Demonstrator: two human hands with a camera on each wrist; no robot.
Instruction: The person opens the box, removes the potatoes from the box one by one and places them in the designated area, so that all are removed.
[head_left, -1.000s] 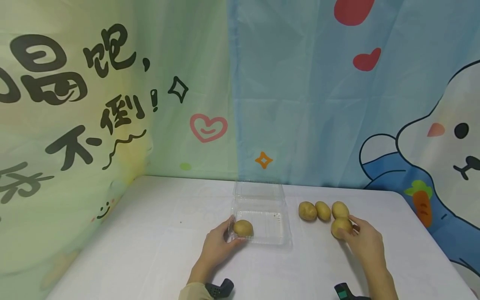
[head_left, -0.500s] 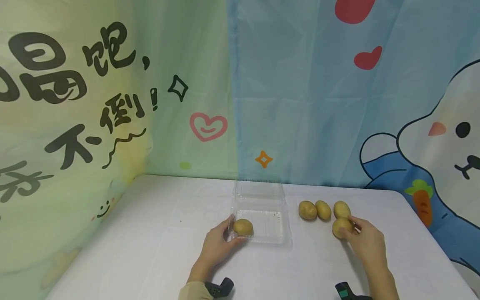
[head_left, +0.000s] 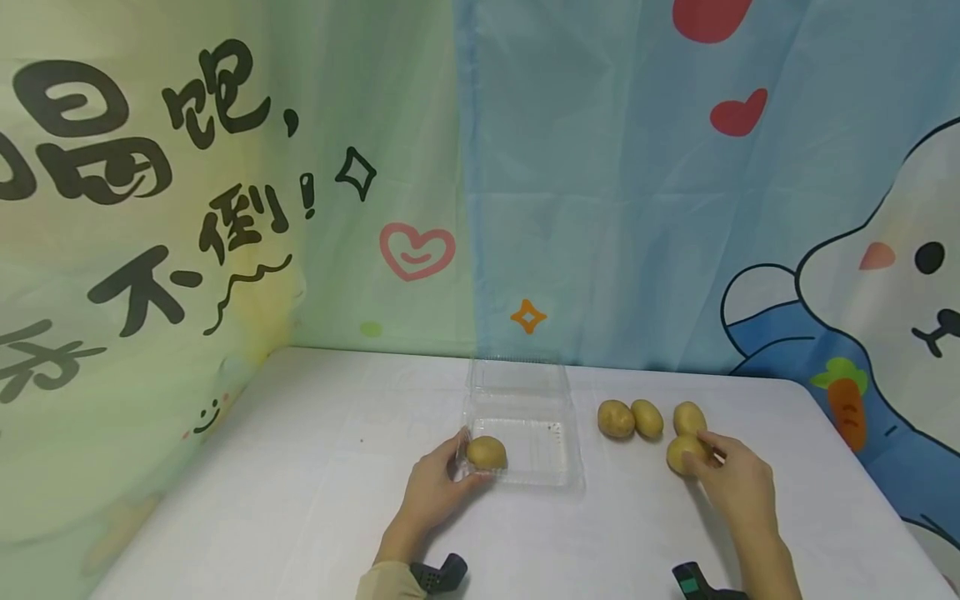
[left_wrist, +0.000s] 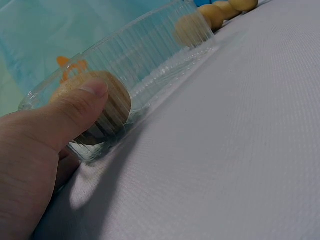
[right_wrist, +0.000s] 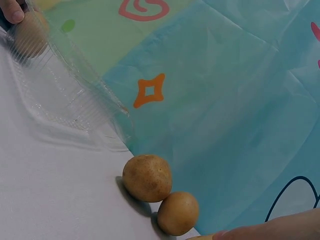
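A clear plastic clamshell box (head_left: 525, 450) lies with its lid folded back on the white table. My left hand (head_left: 441, 490) grips its near left corner, the thumb pressed on the ribbed front wall in the left wrist view. Inside that corner sits a potato (head_left: 487, 452). To the right, my right hand (head_left: 735, 479) holds another potato (head_left: 684, 454) between thumb and fingers, low at the table. Touching it from behind is a smaller potato (head_left: 689, 417). The right wrist view cuts off most of the right hand.
Two more potatoes, a rounder one (head_left: 616, 418) and a narrower one (head_left: 647, 418), lie side by side between the box and the right hand. A printed curtain (head_left: 585, 208) hangs along the table's back edge. The white tablecloth (head_left: 315, 467) extends left.
My right hand has shifted slightly right with its potato, and the potato behind has moved a little right too. My left hand keeps its grip on the box.
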